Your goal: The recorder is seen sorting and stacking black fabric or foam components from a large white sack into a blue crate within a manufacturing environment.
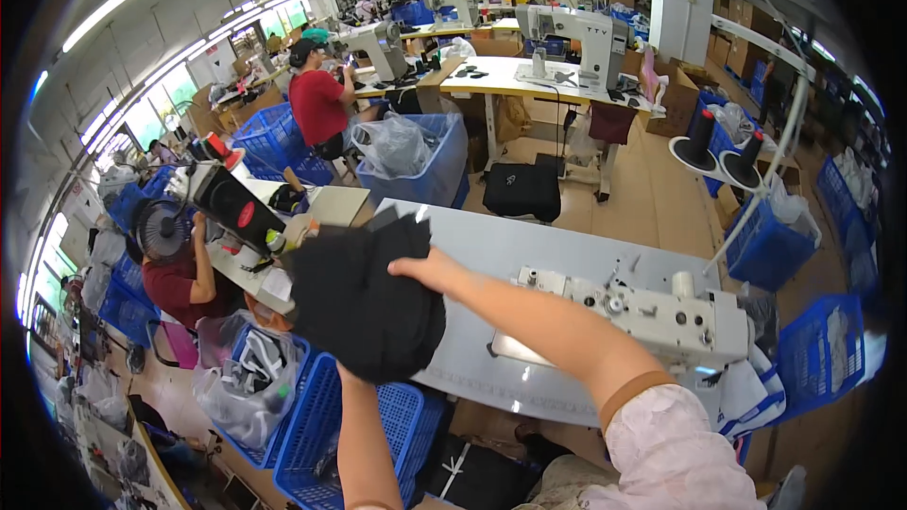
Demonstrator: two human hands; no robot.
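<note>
A thick stack of black fabric pieces (364, 297) is held up in front of me, over the left end of a pale sewing table (472, 236). My right hand (425, 270) grips its right side, thumb lying on top and the other fingers hidden behind. From below, my left hand (351, 376) holds the stack's lower edge; its fingers are out of sight under the fabric. A white sewing machine (652, 316) lies along the table, beyond my right forearm.
Blue plastic baskets (302, 472) stand below the stack, one with a clear bag (250, 387). To the left, a person in red (184, 274) works near a black machine (231, 208); another person (319, 99) sits farther off. Thread cones (697, 144) stand on a rack at right.
</note>
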